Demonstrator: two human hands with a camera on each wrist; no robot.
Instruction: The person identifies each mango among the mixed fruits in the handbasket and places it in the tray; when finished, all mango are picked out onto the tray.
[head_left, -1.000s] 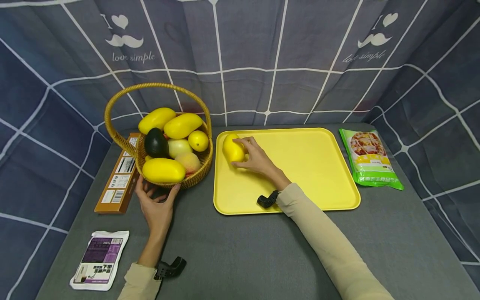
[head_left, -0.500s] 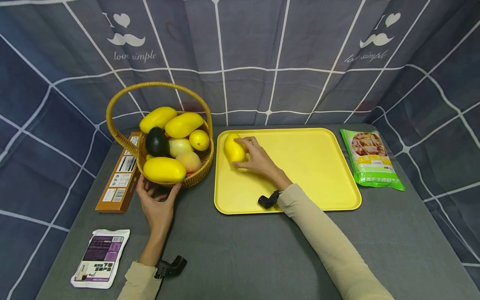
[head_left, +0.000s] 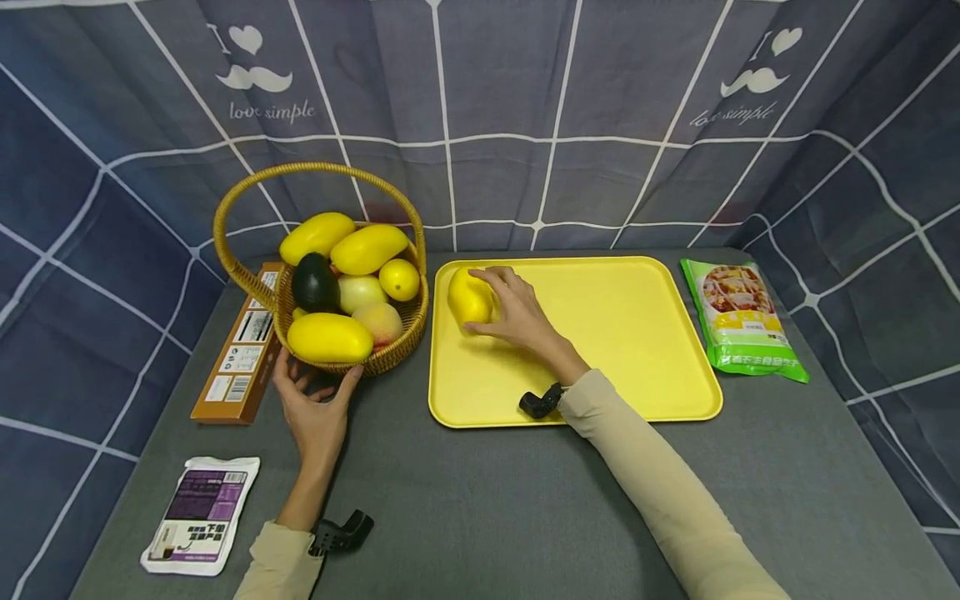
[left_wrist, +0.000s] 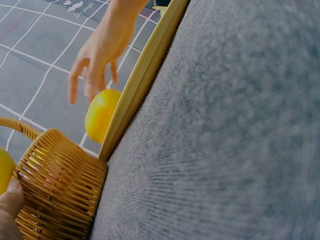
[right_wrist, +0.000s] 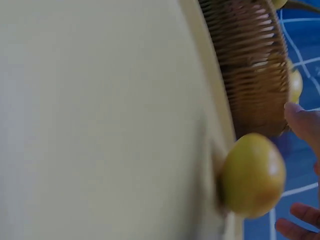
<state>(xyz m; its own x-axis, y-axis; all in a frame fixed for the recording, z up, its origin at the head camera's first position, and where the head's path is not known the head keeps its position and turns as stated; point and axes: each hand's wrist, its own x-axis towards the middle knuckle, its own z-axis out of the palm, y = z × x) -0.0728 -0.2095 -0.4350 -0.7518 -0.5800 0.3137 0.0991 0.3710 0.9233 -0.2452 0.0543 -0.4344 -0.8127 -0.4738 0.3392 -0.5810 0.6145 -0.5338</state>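
Note:
A yellow mango lies at the left end of the yellow tray. My right hand is spread around it in the head view. Both wrist views show a gap between these fingers and the mango. With its thumb on the rim, my left hand holds the near side of the wicker basket. Inside the basket are several yellow mangoes, a dark green avocado, a lemon, a peach and a pale green fruit.
An orange-brown box lies left of the basket, partly behind it. Nearer the front left is a white and purple pouch. A green food packet lies right of the tray. A grid-patterned curtain surrounds the grey table.
My right hand has loosened and risen slightly off the mango, shifting a little right. The mango stays on the tray. The left hand keeps its hold on the basket.

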